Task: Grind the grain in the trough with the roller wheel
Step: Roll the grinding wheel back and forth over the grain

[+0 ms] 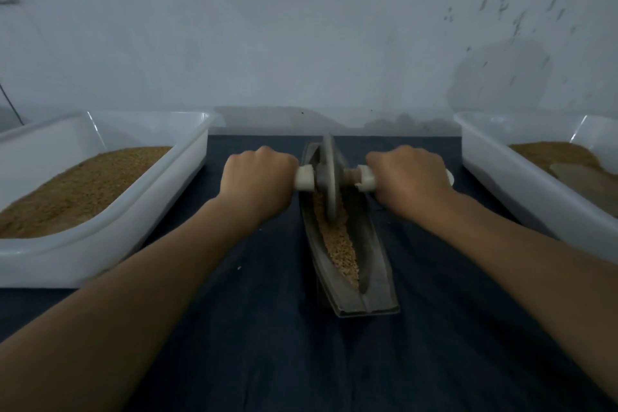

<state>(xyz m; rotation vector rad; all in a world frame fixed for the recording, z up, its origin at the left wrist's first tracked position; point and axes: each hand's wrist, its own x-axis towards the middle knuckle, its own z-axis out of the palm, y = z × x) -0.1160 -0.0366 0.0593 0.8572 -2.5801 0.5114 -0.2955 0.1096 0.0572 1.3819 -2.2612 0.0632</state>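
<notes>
A narrow boat-shaped metal trough lies lengthwise on the dark blue cloth, running away from me. Tan grain fills its groove. A grey roller wheel stands upright in the far half of the trough, its rim down in the grain. A white handle sticks out from each side of the wheel. My left hand grips the left handle in a fist. My right hand grips the right handle the same way. Both forearms reach forward from the near edge.
A white plastic tub half full of tan grain sits to the left. Another white tub with grain stands at the right. A grey wall rises right behind the table. Dark blue cloth covers the tabletop.
</notes>
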